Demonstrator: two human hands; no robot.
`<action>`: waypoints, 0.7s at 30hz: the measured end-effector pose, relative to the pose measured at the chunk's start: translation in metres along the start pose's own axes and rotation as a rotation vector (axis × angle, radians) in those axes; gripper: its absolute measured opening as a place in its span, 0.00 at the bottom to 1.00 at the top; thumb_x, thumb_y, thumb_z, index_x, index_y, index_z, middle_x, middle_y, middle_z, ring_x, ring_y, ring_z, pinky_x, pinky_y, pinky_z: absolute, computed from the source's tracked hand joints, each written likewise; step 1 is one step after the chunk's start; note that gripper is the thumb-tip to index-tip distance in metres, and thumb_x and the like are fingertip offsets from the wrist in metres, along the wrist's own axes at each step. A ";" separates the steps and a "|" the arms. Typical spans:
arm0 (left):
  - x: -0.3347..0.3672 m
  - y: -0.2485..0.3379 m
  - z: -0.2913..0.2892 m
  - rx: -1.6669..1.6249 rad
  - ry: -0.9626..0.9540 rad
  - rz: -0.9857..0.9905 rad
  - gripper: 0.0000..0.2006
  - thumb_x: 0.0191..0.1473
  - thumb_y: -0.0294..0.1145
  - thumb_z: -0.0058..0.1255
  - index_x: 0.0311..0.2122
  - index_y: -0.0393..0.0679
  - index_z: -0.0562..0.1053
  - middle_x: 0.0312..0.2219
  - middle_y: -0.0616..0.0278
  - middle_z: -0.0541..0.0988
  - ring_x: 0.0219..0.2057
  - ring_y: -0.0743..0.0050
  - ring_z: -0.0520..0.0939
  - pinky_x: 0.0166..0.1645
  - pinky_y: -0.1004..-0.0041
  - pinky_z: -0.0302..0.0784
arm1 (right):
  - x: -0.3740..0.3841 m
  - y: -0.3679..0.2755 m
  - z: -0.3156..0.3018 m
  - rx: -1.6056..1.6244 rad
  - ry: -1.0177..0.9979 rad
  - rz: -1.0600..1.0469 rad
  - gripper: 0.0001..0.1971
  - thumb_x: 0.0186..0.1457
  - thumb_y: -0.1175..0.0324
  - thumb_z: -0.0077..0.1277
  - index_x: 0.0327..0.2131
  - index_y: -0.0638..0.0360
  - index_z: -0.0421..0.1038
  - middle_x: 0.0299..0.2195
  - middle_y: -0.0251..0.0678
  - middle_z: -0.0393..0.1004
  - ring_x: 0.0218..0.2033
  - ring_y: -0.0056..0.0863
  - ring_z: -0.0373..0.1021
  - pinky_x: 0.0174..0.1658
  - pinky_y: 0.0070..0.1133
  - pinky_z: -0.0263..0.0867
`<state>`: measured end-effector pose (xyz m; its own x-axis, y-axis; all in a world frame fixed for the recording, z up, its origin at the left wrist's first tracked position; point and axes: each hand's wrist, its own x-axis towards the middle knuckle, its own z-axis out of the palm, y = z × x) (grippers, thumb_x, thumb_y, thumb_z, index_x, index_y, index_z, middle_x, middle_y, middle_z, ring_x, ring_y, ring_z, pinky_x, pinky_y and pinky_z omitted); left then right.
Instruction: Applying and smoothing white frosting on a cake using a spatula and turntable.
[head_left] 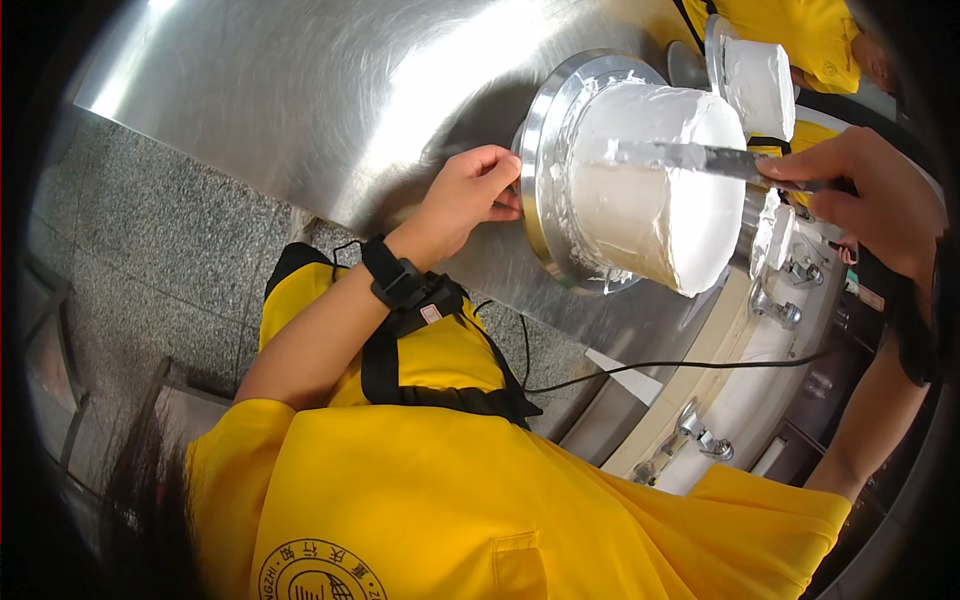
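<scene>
A tall round cake, coated in white cream, sits on a silver cake turntable. Thumb and fingers of my left hand pinch the turntable's edge on its left side. From the right, my right hand grips an icing spatula by its handle. The spatula's cream-smeared blade lies against the cake's coated side. Cream is smeared over the turntable around the cake's base, and the coating has uneven ridges along the outer edge.
Beneath the turntable is a shiny steel table. A second white cake stands beyond, near a person in a yellow shirt. Taps line a basin at the right. A black cable crosses below the table edge.
</scene>
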<state>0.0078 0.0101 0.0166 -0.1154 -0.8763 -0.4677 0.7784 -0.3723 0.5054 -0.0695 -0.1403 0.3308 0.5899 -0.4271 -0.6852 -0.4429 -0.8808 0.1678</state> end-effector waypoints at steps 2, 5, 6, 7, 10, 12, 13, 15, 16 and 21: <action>-0.001 -0.001 0.000 -0.002 0.006 0.004 0.09 0.52 0.35 0.41 0.32 0.40 0.68 0.25 0.68 0.70 0.25 0.81 0.71 0.34 0.77 0.72 | 0.004 0.003 -0.007 -0.005 0.000 0.052 0.12 0.44 0.79 0.48 0.36 0.57 0.71 0.34 0.35 0.70 0.27 0.21 0.65 0.31 0.13 0.60; -0.001 -0.004 0.003 -0.001 -0.016 0.011 0.09 0.52 0.35 0.41 0.32 0.40 0.68 0.25 0.67 0.70 0.25 0.82 0.71 0.33 0.78 0.72 | 0.015 0.015 -0.008 -0.029 0.033 0.135 0.12 0.45 0.79 0.48 0.35 0.56 0.71 0.35 0.35 0.70 0.32 0.22 0.67 0.35 0.14 0.62; -0.002 -0.004 0.002 0.002 -0.021 0.018 0.09 0.52 0.35 0.41 0.32 0.40 0.68 0.25 0.67 0.70 0.25 0.82 0.71 0.33 0.78 0.72 | 0.022 0.016 -0.005 -0.125 0.001 0.178 0.12 0.46 0.79 0.47 0.37 0.56 0.70 0.36 0.35 0.69 0.31 0.22 0.65 0.35 0.14 0.61; -0.003 -0.004 0.002 0.003 -0.020 0.017 0.09 0.52 0.35 0.41 0.32 0.40 0.68 0.25 0.67 0.70 0.25 0.82 0.71 0.33 0.78 0.72 | 0.028 0.017 -0.002 -0.221 -0.032 0.223 0.13 0.47 0.79 0.45 0.38 0.56 0.70 0.37 0.34 0.69 0.30 0.22 0.63 0.35 0.14 0.60; -0.004 -0.003 0.001 0.008 -0.006 0.010 0.09 0.52 0.34 0.40 0.31 0.40 0.68 0.25 0.67 0.70 0.25 0.82 0.71 0.33 0.78 0.72 | 0.033 0.018 0.003 -0.207 -0.019 0.191 0.13 0.47 0.79 0.46 0.38 0.55 0.70 0.36 0.35 0.68 0.30 0.23 0.63 0.33 0.15 0.60; -0.004 -0.004 0.000 0.000 -0.007 0.014 0.08 0.52 0.34 0.40 0.31 0.40 0.68 0.24 0.67 0.70 0.25 0.82 0.71 0.33 0.78 0.72 | 0.033 0.010 0.004 -0.185 -0.016 0.206 0.13 0.47 0.79 0.46 0.38 0.56 0.70 0.36 0.34 0.68 0.29 0.23 0.63 0.33 0.15 0.60; -0.005 -0.005 0.000 -0.001 -0.008 0.012 0.08 0.52 0.34 0.40 0.31 0.40 0.68 0.24 0.67 0.70 0.25 0.82 0.71 0.33 0.78 0.72 | 0.032 0.006 0.004 -0.142 -0.029 0.205 0.13 0.46 0.80 0.46 0.38 0.57 0.69 0.36 0.34 0.68 0.29 0.23 0.63 0.33 0.15 0.59; -0.005 -0.005 0.001 -0.006 -0.014 0.018 0.08 0.52 0.33 0.40 0.31 0.40 0.68 0.24 0.67 0.70 0.25 0.82 0.71 0.33 0.78 0.72 | 0.029 0.006 0.003 -0.097 -0.043 0.207 0.13 0.46 0.81 0.46 0.38 0.58 0.69 0.36 0.34 0.68 0.29 0.22 0.63 0.33 0.15 0.59; -0.005 -0.005 0.001 -0.005 -0.017 0.016 0.08 0.52 0.33 0.40 0.31 0.40 0.68 0.24 0.67 0.70 0.25 0.82 0.71 0.33 0.78 0.72 | 0.026 0.011 0.002 -0.037 -0.074 0.181 0.13 0.46 0.81 0.46 0.37 0.59 0.69 0.36 0.34 0.68 0.30 0.22 0.63 0.33 0.15 0.59; 0.000 0.002 0.007 0.025 0.014 0.038 0.08 0.51 0.33 0.41 0.30 0.40 0.68 0.24 0.67 0.70 0.25 0.82 0.71 0.32 0.79 0.71 | 0.020 -0.006 0.006 0.066 -0.168 0.301 0.12 0.46 0.81 0.46 0.38 0.59 0.68 0.37 0.35 0.68 0.32 0.23 0.64 0.35 0.15 0.61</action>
<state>0.0047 0.0072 0.0227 -0.0770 -0.8858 -0.4577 0.7665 -0.3462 0.5409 -0.0593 -0.1424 0.3121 0.3096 -0.6210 -0.7200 -0.6259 -0.7031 0.3373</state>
